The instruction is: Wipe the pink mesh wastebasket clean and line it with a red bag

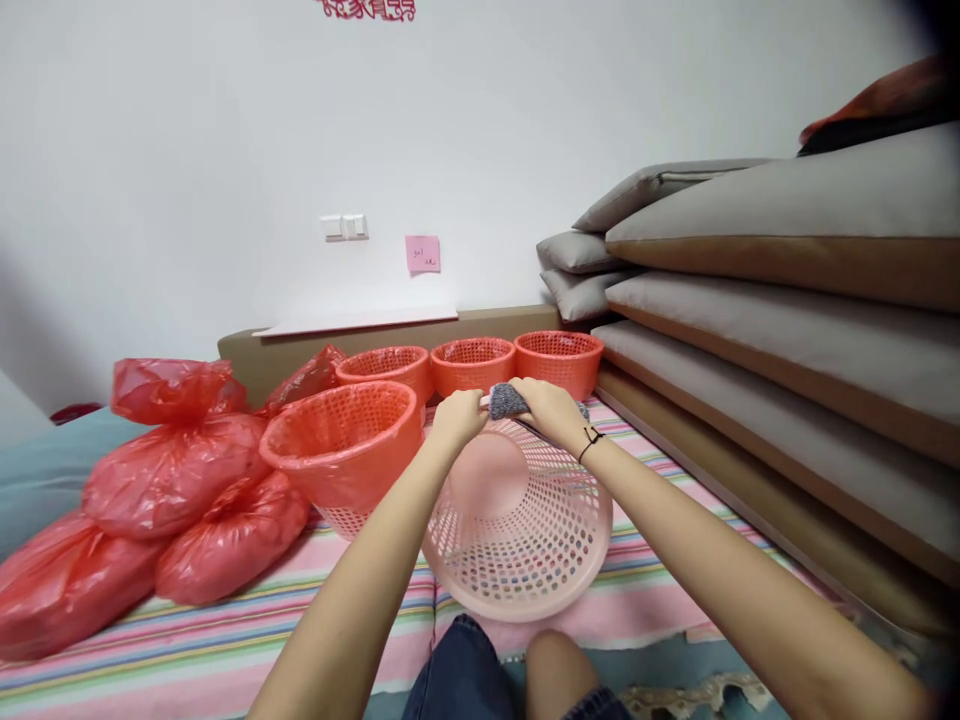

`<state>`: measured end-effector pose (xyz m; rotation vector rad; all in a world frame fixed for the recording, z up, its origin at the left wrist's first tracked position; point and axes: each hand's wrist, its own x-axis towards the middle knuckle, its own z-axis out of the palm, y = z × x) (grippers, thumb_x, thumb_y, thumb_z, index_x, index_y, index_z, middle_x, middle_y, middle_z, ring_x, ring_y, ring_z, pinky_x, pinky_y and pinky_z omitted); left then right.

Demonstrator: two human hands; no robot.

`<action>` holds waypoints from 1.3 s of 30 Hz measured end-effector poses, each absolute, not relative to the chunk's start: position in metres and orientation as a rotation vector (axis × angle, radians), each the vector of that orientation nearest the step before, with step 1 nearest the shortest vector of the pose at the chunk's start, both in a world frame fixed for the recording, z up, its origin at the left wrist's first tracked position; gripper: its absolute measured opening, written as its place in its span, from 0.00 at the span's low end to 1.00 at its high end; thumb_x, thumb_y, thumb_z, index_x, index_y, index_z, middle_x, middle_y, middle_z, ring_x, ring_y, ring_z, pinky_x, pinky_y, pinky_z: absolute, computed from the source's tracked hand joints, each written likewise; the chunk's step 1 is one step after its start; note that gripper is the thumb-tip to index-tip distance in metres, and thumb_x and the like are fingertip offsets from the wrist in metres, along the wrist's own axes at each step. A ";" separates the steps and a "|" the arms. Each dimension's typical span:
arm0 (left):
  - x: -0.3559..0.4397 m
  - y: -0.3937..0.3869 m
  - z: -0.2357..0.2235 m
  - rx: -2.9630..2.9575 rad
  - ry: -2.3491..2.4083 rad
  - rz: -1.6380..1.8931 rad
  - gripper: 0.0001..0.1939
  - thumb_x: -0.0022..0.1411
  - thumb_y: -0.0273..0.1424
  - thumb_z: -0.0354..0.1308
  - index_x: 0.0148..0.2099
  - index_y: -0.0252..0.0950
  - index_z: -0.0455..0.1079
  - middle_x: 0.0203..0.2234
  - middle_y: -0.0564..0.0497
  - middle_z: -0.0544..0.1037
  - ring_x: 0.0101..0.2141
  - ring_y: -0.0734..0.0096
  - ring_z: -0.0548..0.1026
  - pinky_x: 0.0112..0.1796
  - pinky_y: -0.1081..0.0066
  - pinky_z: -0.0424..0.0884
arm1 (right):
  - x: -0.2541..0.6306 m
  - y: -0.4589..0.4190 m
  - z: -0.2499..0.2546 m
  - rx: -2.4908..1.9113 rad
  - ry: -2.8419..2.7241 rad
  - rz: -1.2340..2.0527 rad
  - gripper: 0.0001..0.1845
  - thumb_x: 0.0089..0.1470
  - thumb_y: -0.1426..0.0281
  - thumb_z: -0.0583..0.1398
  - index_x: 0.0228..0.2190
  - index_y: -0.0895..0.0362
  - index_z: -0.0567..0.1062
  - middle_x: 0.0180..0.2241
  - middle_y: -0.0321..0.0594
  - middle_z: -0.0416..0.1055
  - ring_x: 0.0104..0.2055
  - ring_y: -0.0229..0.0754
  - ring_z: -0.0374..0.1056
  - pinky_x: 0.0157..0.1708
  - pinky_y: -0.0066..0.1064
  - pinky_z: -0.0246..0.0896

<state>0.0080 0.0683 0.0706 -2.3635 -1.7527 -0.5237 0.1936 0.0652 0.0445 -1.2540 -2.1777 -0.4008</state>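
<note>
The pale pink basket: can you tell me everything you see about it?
The pale pink basket looks plastic, with a smooth round rim, a wall full of little holes and a solid-looking round base. It seems tipped, its mouth toward the camera, on the striped cloth. The left hand and right hand partly hide its far edge; I can't tell whether they touch it.

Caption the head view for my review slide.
Left hand and right hand hold grey fabric near a pink basket.
</note>
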 end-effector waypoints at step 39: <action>-0.025 0.093 0.057 -2.387 -1.844 -0.475 0.09 0.53 0.26 0.61 0.39 0.35 0.76 0.34 0.44 0.81 0.35 0.64 0.77 0.37 0.71 0.69 | 0.219 0.004 -0.052 -1.853 -1.363 0.149 0.25 0.58 0.53 0.56 0.45 0.61 0.65 0.42 0.56 0.75 0.42 0.55 0.72 0.35 0.34 0.59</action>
